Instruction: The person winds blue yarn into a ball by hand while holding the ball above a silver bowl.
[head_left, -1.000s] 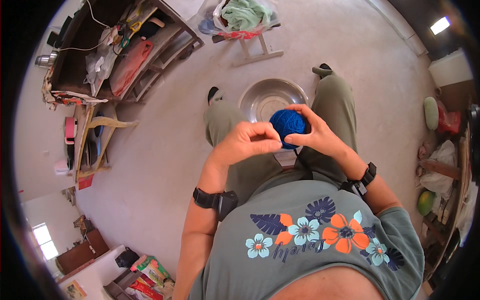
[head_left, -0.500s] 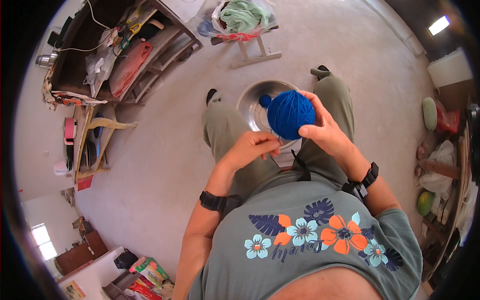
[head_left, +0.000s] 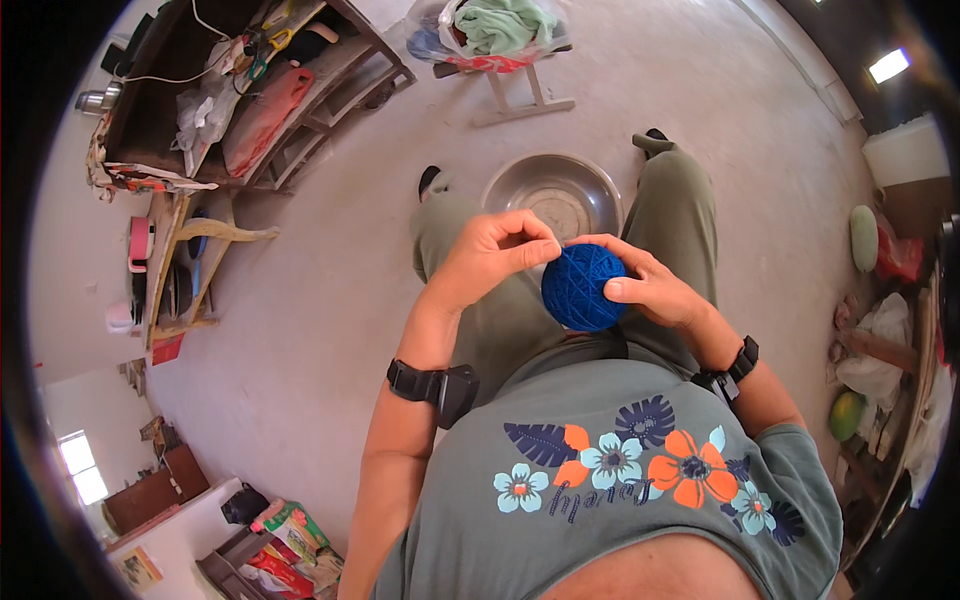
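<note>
A round ball of blue yarn (head_left: pixel 582 292), wound in crossing strands, rests in my right hand (head_left: pixel 658 288) over my lap. The right fingers lie along its far top side, with the thumb pressing its near right side. At the ball's upper left edge, my left hand (head_left: pixel 497 256) is closed in a pinch on a thin strand of yarn, barely visible. Just beyond both hands, a round metal basin (head_left: pixel 614 195) stands on the floor between my legs. Its near side is partly hidden by my hands and the ball.
Ahead, a small stand (head_left: pixel 525 108) bears a plastic bag with pale green cloth (head_left: pixel 505 27). At the far left is a dark wooden shelf unit (head_left: pixel 150 130) with scissors and bags. A green gourd (head_left: pixel 863 238) and other goods line the right side.
The yarn ball has come down closer to my lap and turned. My left hand has risen to its upper left edge. The small blue ball in the basin no longer shows.
</note>
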